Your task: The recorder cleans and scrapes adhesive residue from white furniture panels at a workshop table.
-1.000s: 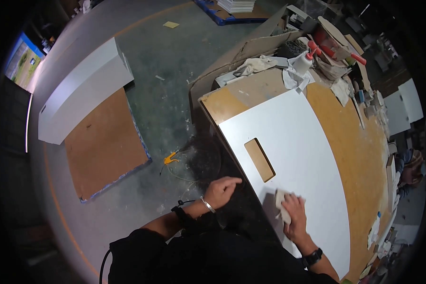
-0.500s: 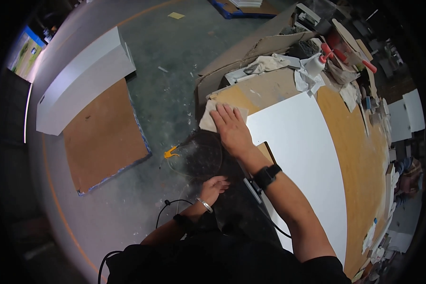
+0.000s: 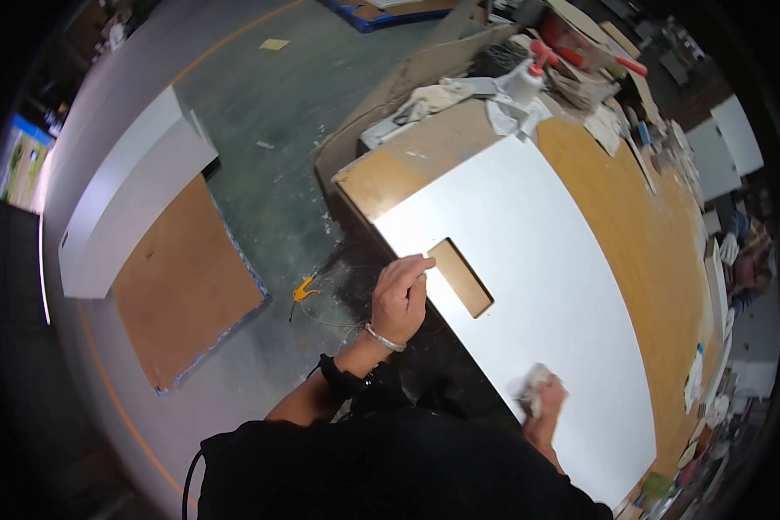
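Observation:
A large white panel (image 3: 529, 260) with a rectangular cutout (image 3: 462, 279) lies across the workbench. My right hand (image 3: 549, 404) is low on the panel, closed round a crumpled off-white cloth (image 3: 537, 382) that is pressed to the white surface and blurred by motion. At the panel's left edge, beside the cutout, is my left hand (image 3: 399, 299). Its fingertips touch the edge, fingers loosely bent and thumb apart, with nothing held.
A white squeeze bottle with a red top (image 3: 525, 80), rags (image 3: 433, 100) and clutter line the bench's far side. On the floor at left lie a yellow air blow gun (image 3: 303, 289), a brown board (image 3: 191, 282) and a long white box-like piece (image 3: 134, 191).
My right hand has drawn the cloth from the bench's far left corner back to the panel's near part. My left hand has risen to the panel's edge. The view has shifted, showing the whole cutout.

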Demonstrator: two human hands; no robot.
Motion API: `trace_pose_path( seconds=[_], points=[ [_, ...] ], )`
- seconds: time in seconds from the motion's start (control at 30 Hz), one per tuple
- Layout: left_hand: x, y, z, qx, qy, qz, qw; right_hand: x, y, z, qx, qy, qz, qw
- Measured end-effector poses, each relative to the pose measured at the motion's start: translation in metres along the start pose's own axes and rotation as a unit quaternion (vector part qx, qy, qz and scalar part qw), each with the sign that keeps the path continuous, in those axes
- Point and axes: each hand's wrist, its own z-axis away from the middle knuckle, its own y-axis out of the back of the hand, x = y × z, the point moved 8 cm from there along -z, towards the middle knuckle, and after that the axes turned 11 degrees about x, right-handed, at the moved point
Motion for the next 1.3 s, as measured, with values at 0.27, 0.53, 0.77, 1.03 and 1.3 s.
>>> trace_pose_path(
  seconds=[0.27,0.53,0.77,1.03,1.3],
  points=[
    [-0.018,-0.12,0.022,-0.29,-0.193,-0.266,0.899,0.185,0.346,0.184,0.504,-0.067,0.473,0.719],
    [-0.021,-0.126,0.031,-0.332,-0.245,-0.423,0.807,-0.032,0.063,0.005,0.23,0.246,0.247,0.909],
    [-0.026,-0.102,0.013,-0.216,-0.201,-0.469,0.832,0.058,0.226,0.068,0.322,0.138,0.265,0.898],
    [-0.023,-0.101,0.037,-0.105,-0.016,-0.534,0.839,0.263,0.566,0.168,0.597,-0.324,0.389,0.622],
    [-0.013,-0.09,0.044,-0.08,0.009,-0.532,0.843,0.069,0.301,-0.129,0.328,0.228,0.269,0.877]
  ],
)
